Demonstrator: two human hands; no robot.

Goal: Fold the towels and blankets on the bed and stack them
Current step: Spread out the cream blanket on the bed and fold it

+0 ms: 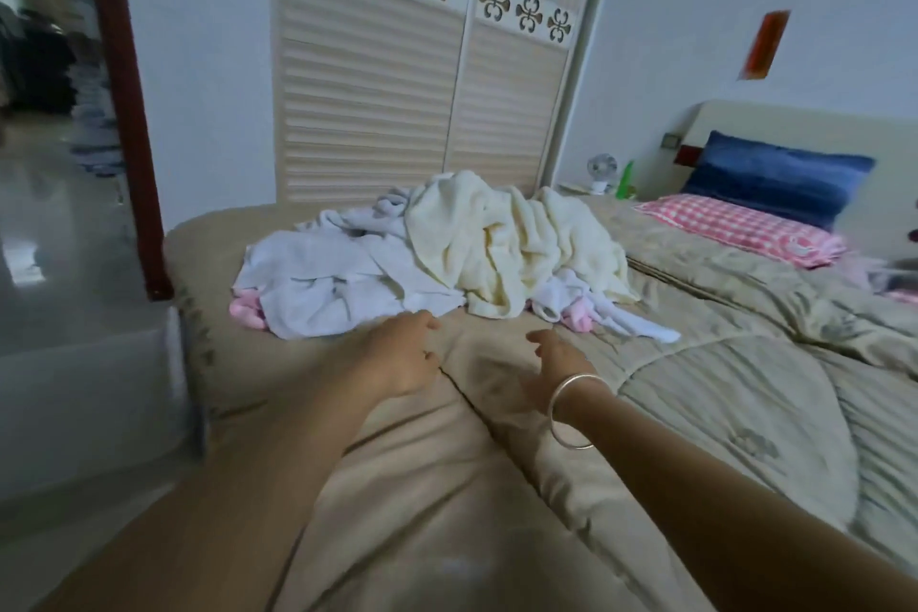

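Note:
A rumpled pile lies across the far side of the bed (720,393). A cream blanket (516,244) is heaped on top in the middle. White towels (323,283) spread out to its left, and a white piece (641,326) trails to its right. Bits of pink cloth (246,311) stick out at the left edge and near the right (578,318). My left hand (402,355) and my right hand (556,365), a silver bangle on its wrist, reach over the beige quilt just short of the pile. Both hold nothing, and their fingers are loosely curled.
A pink checked pillow (740,226) and a blue pillow (780,176) lie at the headboard on the right. A louvred wardrobe (397,90) stands behind the bed. A small fan (602,169) and a green bottle (627,179) sit on the nightstand. An open doorway (54,114) is at the left.

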